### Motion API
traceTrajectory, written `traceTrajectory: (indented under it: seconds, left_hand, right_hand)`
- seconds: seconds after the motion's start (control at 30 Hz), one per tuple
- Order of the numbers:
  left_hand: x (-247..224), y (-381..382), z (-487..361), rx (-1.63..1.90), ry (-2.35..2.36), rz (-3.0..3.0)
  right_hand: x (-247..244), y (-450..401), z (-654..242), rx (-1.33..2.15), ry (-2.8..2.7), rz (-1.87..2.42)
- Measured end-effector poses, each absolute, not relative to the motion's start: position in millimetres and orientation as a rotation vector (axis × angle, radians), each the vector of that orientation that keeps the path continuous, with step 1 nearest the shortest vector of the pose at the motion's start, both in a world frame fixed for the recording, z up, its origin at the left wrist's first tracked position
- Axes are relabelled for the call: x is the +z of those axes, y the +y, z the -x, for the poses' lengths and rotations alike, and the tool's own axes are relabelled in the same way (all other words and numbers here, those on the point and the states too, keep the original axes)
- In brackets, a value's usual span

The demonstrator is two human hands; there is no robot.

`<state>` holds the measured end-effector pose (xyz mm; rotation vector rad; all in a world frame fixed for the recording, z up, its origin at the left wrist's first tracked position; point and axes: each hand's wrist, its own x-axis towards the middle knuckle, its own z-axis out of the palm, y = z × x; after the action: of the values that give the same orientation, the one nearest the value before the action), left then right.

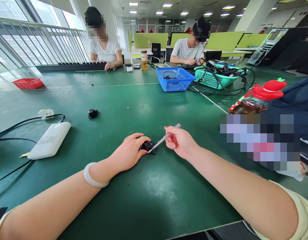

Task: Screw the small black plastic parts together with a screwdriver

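My left hand (129, 148), with a pale bangle (92, 175) at the wrist, is closed around a small glossy black part (148, 145) on the green table. Its thumb and fingers press the part from the left. In my right hand (177, 141) is a slim pen-shaped tool (161, 141) with a silvery shaft and a translucent handle. The tool slants down to the left, and its tip meets the near side of the black part beside my left thumb. Whether it is a screwdriver I cannot tell. Another small black piece (93, 113) lies farther off to the left.
A white power bank (49, 140) with black cables lies left. Farther back are a red tray (27, 83), a blue basket (175, 80) and a green basket (215, 78) of cables. A red-lidded bottle (252, 101) is at right. Two people sit across the table (114, 206).
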<state>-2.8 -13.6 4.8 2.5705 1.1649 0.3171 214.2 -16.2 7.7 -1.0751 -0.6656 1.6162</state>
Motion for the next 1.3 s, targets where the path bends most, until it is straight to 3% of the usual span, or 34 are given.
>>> traceTrajectory:
  seconds: [0.37,0.93,1.3]
  left_hand:
    - [3,-13,3,0.309,1.159,-2.574]
    - [4,-13,3,0.304,1.153,-2.584]
    - [2,-13,4,0.335,1.135,-2.571]
  right_hand:
    - [15,-18,-223,1.137,-0.847,1.037]
    - [7,-11,-225,1.400,-0.685,1.106]
    - [11,-12,-224,1.390,-0.691,1.090]
